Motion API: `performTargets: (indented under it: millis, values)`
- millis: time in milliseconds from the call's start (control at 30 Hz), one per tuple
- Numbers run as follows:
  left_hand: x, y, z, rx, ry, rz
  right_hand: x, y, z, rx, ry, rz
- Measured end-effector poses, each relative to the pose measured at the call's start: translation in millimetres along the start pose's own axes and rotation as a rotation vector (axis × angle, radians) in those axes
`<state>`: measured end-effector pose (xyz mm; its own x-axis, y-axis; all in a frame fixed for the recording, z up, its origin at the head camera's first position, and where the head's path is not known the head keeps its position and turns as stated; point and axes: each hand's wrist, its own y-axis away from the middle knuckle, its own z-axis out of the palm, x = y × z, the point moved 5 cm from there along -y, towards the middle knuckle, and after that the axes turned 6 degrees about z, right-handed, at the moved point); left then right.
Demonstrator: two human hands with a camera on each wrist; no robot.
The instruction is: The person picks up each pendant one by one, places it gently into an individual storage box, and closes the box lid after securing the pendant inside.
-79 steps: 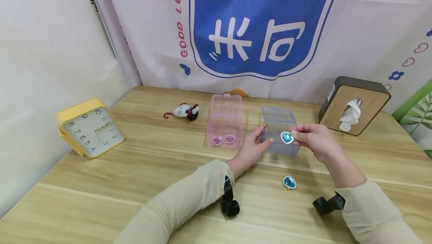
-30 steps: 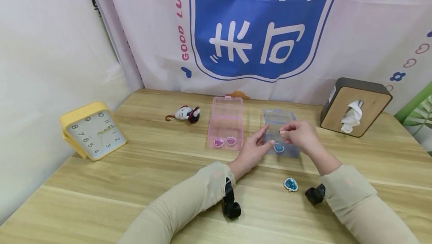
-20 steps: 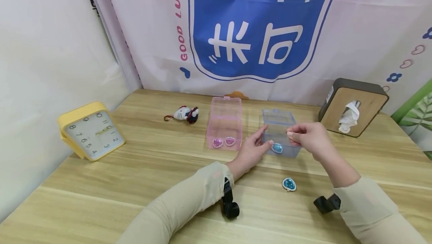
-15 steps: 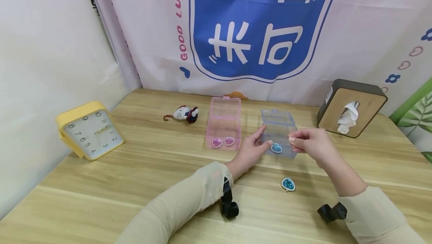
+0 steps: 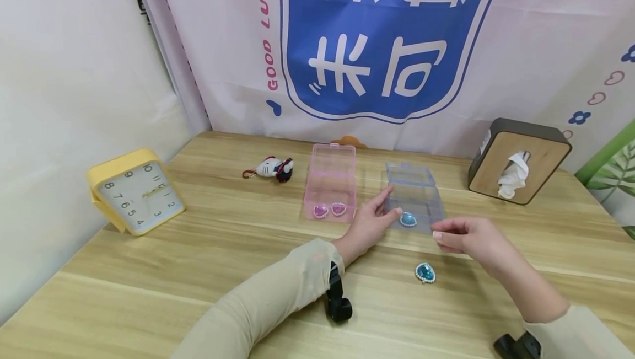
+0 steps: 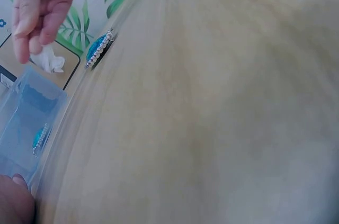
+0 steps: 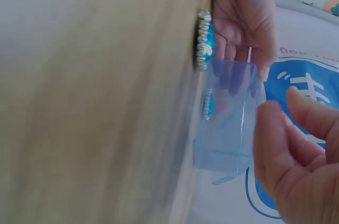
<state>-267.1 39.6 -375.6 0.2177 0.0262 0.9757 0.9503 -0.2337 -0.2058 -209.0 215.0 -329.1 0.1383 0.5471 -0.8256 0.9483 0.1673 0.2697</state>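
Note:
My left hand (image 5: 368, 224) holds the left end of a clear blue plastic box (image 5: 416, 199) whose lid stands raised at the back. In the box, near my thumb, lies a blue heart-shaped gem (image 5: 408, 219) with a beaded white edge. A matching blue gem (image 5: 425, 273) rests on the table in front of the box. My right hand (image 5: 471, 237) hovers off the box's front right corner, fingers bent loosely around nothing. Thumb and index finger stand apart in the right wrist view, where the box (image 7: 225, 144) is beyond that hand.
Left of the blue box stands an open pink box (image 5: 331, 182) with two pink gems (image 5: 329, 210) in it. A plush cat keychain (image 5: 272, 168) and a yellow clock (image 5: 136, 191) lie farther left. A tissue box (image 5: 520, 160) stands at back right.
The blue gem that my right hand pinched over the blue box now lies inside it. My right hand has released it and drawn back toward the front right. My left hand stays put.

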Motion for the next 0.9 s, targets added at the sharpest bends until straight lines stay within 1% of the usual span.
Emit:
performTargets:
  millis: [167,333,500,667,900]
  values:
    - [0.0,0.0,1.3,-0.004,0.009,0.004,7.1,7.5,2.3,-0.032,0.125,-0.005]
    - [0.4,-0.7,0.5,0.008,0.008,-0.005,11.8,10.4,8.0,-0.068,0.176,-0.011]
    - [0.0,-1.4,0.1,-0.007,0.02,0.012,13.8,10.8,14.8,-0.11,0.14,-0.015]
    - [0.4,-1.5,-0.9,-0.009,0.027,0.024,14.8,10.8,21.3,-0.151,0.109,-0.041]
    - [1.8,-0.6,-0.3,-0.018,0.026,0.029,17.9,9.0,27.3,-0.186,0.091,-0.036]
